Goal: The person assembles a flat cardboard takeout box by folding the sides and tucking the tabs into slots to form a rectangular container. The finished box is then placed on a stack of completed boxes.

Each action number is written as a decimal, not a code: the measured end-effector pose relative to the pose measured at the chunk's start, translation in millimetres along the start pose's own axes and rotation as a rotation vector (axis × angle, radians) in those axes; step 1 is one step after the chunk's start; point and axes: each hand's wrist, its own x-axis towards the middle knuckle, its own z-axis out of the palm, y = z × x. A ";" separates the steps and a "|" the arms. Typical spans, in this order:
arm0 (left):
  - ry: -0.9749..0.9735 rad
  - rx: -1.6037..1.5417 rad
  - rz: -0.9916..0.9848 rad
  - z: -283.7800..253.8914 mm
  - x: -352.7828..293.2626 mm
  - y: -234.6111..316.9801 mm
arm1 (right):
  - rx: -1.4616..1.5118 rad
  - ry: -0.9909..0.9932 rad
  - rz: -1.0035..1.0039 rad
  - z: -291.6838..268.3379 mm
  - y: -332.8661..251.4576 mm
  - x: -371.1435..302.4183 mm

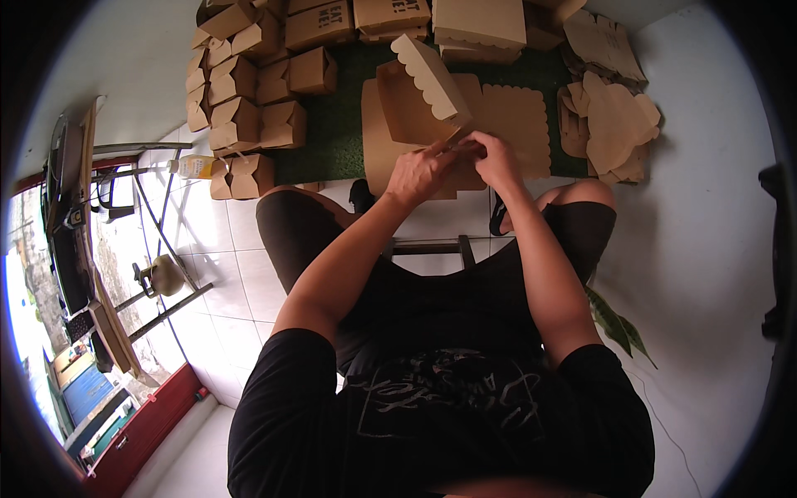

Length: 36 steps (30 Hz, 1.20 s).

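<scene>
Kraft box (419, 95), half-folded: light, thin card, creases easily (scalloped lid flops open). Left hand (419, 173) and right hand (496, 158) both pinching lower front edge; best held at corners.

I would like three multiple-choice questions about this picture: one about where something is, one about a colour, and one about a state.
1. Where do the folded brown boxes stand?
A. to the person's left on the floor
B. on the person's lap
C. on a shelf at the right

2. What colour is the mat under the boxes?
A. red
B. green
C. blue

3. How is the box that the hands work on?
A. lid open
B. taped shut
C. crushed flat

Answers:
1. A, the folded boxes are gathered at the upper left, partly on the mat, partly on the white tiles.
2. B, the bare strip between the cartons is dark green.
3. A, its scalloped lid stands up while the left hand and right hand pinch its near edge; flat blanks lie at the right.
</scene>
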 end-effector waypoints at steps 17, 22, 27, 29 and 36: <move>0.040 0.009 0.039 3.4 -8.3 -5.7 | -0.391 0.018 -0.260 -0.2 -24.2 -31.3; -0.151 0.196 0.065 6.6 -11.4 3.7 | -0.621 0.105 -0.296 7.5 -28.1 -45.0; -0.139 0.213 0.103 6.9 -13.8 11.0 | -0.613 0.167 -0.200 7.3 -30.9 -46.7; -0.123 0.212 0.098 4.7 -13.8 11.5 | -0.548 0.170 -0.162 4.0 -31.6 -44.9; 0.030 0.021 -0.042 -21.5 -15.0 10.1 | -0.414 0.136 -0.258 3.9 -33.3 -37.1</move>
